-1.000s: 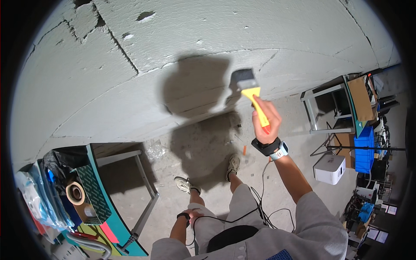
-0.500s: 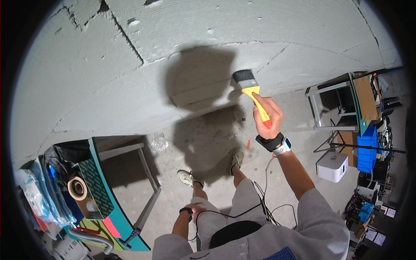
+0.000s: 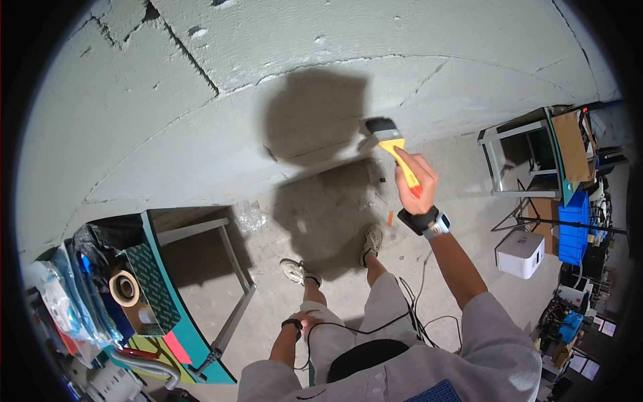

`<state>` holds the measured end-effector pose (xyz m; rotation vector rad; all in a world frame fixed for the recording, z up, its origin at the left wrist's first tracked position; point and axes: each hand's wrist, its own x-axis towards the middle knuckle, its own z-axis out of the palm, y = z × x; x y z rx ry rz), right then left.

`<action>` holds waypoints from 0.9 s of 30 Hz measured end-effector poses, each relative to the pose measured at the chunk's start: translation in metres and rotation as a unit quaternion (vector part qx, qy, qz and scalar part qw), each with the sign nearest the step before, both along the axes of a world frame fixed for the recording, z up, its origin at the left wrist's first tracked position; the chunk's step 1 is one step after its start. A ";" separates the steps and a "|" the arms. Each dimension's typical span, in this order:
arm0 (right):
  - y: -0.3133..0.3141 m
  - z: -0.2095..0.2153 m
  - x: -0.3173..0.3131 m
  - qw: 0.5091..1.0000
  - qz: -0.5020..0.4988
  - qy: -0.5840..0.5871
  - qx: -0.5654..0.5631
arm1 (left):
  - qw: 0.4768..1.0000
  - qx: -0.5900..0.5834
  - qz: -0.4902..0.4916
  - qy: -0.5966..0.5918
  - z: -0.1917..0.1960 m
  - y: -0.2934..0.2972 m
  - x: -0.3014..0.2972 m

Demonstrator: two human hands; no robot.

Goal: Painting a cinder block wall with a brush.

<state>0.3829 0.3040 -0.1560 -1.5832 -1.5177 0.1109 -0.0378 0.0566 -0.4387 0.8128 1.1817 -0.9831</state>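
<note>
My right hand point(image 3: 422, 186) is closed around the yellow handle of a flat paintbrush point(image 3: 392, 144), whose handle ends in red. Its dark bristles point up and left at the lower part of a pale grey wall point(image 3: 321, 47); whether they touch it, I cannot tell. A shadow falls on the wall just left of the brush. My left hand point(image 3: 309, 321) lies on my left thigh, its fingers partly visible and no tool in it. A thin black cable passes close by that hand.
To the left, a teal-topped table point(image 3: 191, 338) bears a tape roll point(image 3: 124, 288), a patterned box and plastic bags. On the right stand another metal-legged table point(image 3: 492, 161), a white box point(image 3: 520, 254), a blue crate point(image 3: 573, 228) and a tripod. Black cables point(image 3: 418, 321) hang beside my right leg.
My right hand and the brush have shifted slightly down along the wall, and the bristles sit lower. The whole view has moved a little. My left hand stays on the thigh.
</note>
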 end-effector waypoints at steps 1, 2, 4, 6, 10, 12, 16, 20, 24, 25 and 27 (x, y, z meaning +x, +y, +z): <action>-0.006 0.008 0.003 0.999 -0.002 0.014 0.030 | 1.000 0.000 -0.004 -0.008 0.000 0.006 0.009; -0.009 0.024 0.004 0.998 -0.012 0.003 0.064 | 0.999 0.008 -0.035 -0.016 0.009 0.013 0.020; 0.009 0.065 -0.029 0.993 0.001 0.036 0.113 | 0.999 0.039 0.010 0.014 -0.018 -0.018 -0.035; 0.011 0.086 -0.025 0.982 0.015 -0.006 0.187 | 1.000 0.010 -0.028 -0.001 -0.029 -0.014 -0.016; 0.022 0.082 -0.020 0.990 0.024 -0.023 0.138 | 0.996 -0.031 -0.075 -0.049 -0.003 0.013 0.012; 0.019 0.069 -0.020 0.997 0.036 -0.030 0.062 | 0.995 -0.014 -0.037 -0.092 -0.002 0.006 0.006; 0.003 0.064 -0.020 0.999 0.028 -0.002 -0.020 | 0.997 0.024 0.001 -0.067 0.009 0.001 0.004; 0.017 0.088 -0.029 0.986 0.014 -0.029 0.161 | 0.998 0.008 -0.058 -0.026 0.010 0.005 0.004; 0.031 0.063 -0.026 0.989 0.022 -0.052 0.137 | 0.999 0.024 0.006 -0.044 0.001 -0.009 -0.001; 0.028 0.052 -0.026 0.992 0.036 -0.050 0.106 | 0.999 0.018 0.007 -0.044 0.001 -0.009 -0.001; 0.013 0.031 -0.018 0.998 0.038 -0.045 -0.016 | 0.999 0.007 0.006 -0.049 0.012 -0.004 0.010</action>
